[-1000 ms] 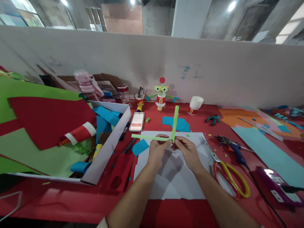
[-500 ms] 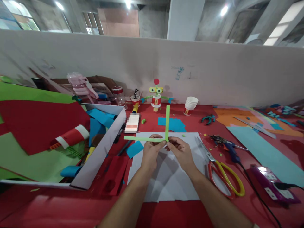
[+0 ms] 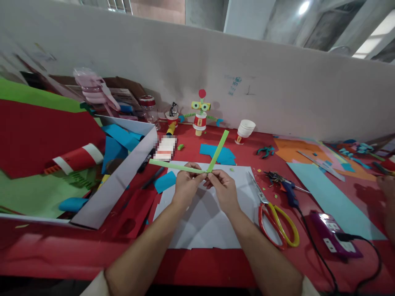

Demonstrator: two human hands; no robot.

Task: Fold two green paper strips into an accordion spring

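Note:
Two light green paper strips [image 3: 218, 151] meet at one end between my fingertips, one pointing left and the other up and to the right. My left hand [image 3: 189, 186] is closed on the joined end, thumb against it. From the other side my right hand [image 3: 222, 188] pinches the same corner. Both hands are over the white paper sheets [image 3: 203, 230] on the red table. Just beyond them lies a torn blue paper piece [image 3: 226, 157], with a smaller blue piece [image 3: 165, 181] left of my left hand.
A paper-cup robot figure [image 3: 200, 121] and stacked paper cups [image 3: 245, 130] stand at the back. On the right lie scissors [image 3: 271, 222], a glue gun [image 3: 290, 193], pliers [image 3: 264, 152] and a purple power strip [image 3: 335, 236]. A white box [image 3: 123, 181] of craft pieces is left.
The upright strip now leans to the right, and the angle between the strips has shifted. The view has tilted and dropped slightly. Part of another person's hand has appeared at the right edge.

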